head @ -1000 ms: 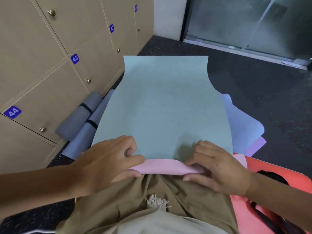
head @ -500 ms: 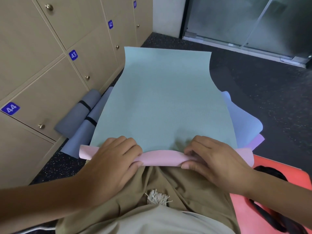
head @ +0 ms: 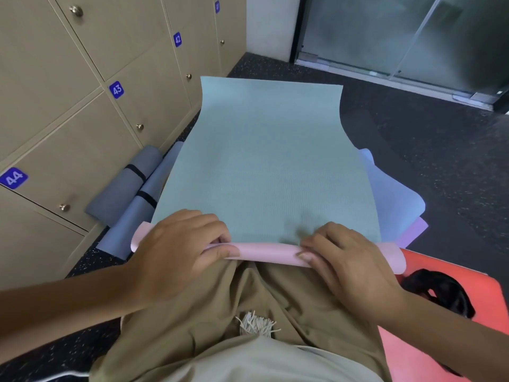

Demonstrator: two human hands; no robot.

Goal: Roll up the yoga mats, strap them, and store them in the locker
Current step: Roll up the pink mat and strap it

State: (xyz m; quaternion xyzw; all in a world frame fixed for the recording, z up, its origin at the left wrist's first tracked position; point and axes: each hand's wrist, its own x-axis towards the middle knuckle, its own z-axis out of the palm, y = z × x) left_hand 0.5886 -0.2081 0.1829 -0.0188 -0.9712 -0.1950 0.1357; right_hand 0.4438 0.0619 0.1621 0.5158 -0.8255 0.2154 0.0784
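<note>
Lower centre of the frame, the left hand (head: 176, 255) and right hand (head: 347, 260) curl their fingers round the pink rolled edge of the green mat (head: 264, 172), which stretches up the floor; two strapped grey rolls (head: 129, 188) lie left, against the lockers (head: 68, 106)

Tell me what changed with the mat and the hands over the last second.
Both hands, left hand and right hand, turned the green mat's near edge over further, so more pink underside shows as a starting roll. Both kept their grip. The strapped rolled mats by the lockers stayed put.
</note>
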